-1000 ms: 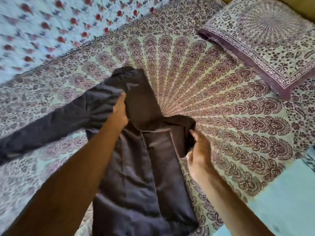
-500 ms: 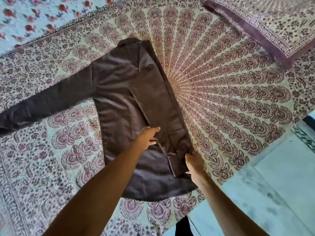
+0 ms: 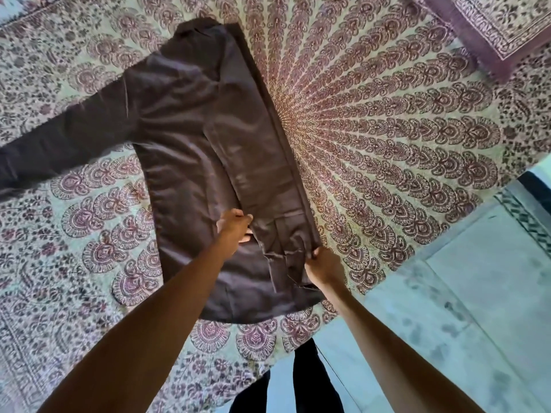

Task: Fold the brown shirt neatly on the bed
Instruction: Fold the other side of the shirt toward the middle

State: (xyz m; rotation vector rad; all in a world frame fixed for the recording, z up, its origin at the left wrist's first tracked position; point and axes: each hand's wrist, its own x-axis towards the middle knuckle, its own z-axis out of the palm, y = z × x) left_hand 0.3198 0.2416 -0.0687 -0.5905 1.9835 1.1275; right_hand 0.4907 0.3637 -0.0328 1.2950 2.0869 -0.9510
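Note:
The brown shirt (image 3: 190, 138) lies flat on the bed (image 3: 387, 138), collar at the far end. Its right side and sleeve are folded in over the body as a long strip. The other sleeve stretches out flat to the left edge of the view. My left hand (image 3: 234, 228) pinches the inner edge of the folded strip low on the shirt. My right hand (image 3: 323, 265) pinches the strip's lower right corner, near the hem.
The bed carries a patterned mandala sheet. A pillow (image 3: 489, 28) in matching print lies at the far right. The bed's near edge runs diagonally at the lower right, with pale floor (image 3: 477, 308) beyond it. My dark-clothed legs (image 3: 301, 380) stand at the bottom.
The shirt's right side has gone from lifted in both hands to folded flat on the body. Both hands slid down to the strip's lower end and now pinch it.

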